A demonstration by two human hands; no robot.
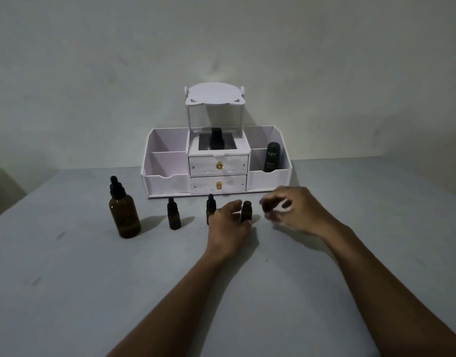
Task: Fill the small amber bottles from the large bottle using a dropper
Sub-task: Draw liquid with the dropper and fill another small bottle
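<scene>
A large amber bottle (124, 215) with a black dropper top stands at the left of the table. To its right stand three small amber bottles: one capped (173, 214), one capped (210, 206) partly hidden behind my left hand, and one uncapped (246, 212). My left hand (229, 225) grips the base of the uncapped bottle. My right hand (291, 211), blurred, holds a small black cap (267, 207) in its fingertips just right of that bottle.
A white cosmetic organizer (216, 166) with two drawers and a raised shelf stands against the wall. A dark tube (272, 157) sits in its right compartment and a dark bottle (216, 140) sits on its centre. The grey table (93, 292) stretches toward me.
</scene>
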